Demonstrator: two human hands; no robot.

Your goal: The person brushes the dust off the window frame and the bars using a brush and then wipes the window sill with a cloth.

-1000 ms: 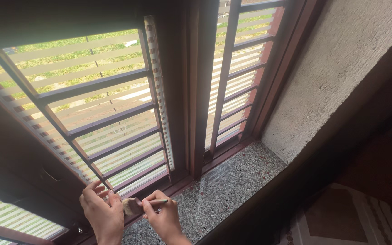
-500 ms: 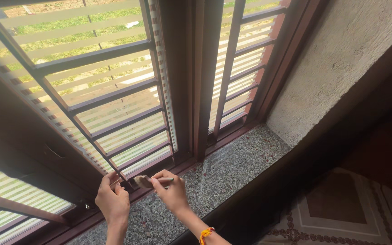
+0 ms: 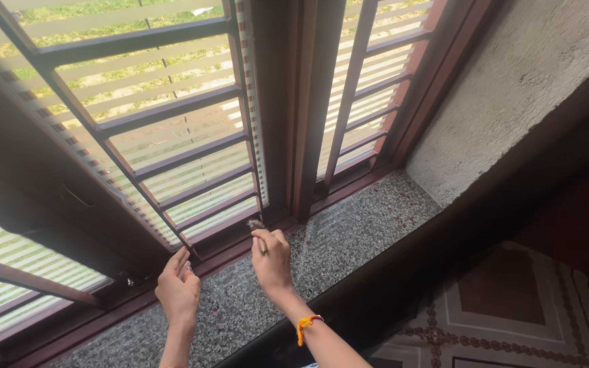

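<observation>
My right hand (image 3: 271, 259) grips a small paintbrush (image 3: 256, 227) with its bristles up against the lower rail of the dark red-brown window frame (image 3: 223, 232), near the central post (image 3: 310, 109). An orange band is on that wrist. My left hand (image 3: 178, 286) rests with fingers together against the bottom of the slanted window bar (image 3: 138, 184), holding nothing that I can see. Both hands hover over the speckled granite sill (image 3: 349, 238).
Horizontal metal grille bars (image 3: 178, 157) cross both window openings, with grass and a slatted fence outside. A rough plaster wall (image 3: 512, 88) rises on the right. A patterned rug (image 3: 512, 320) lies on the floor at the lower right, beyond the sill's dark edge (image 3: 390, 272).
My right hand has carried the brush to the right along the lower rail, towards the central post. My left hand moved slightly right. The view has tilted, so more of the sill shows.
</observation>
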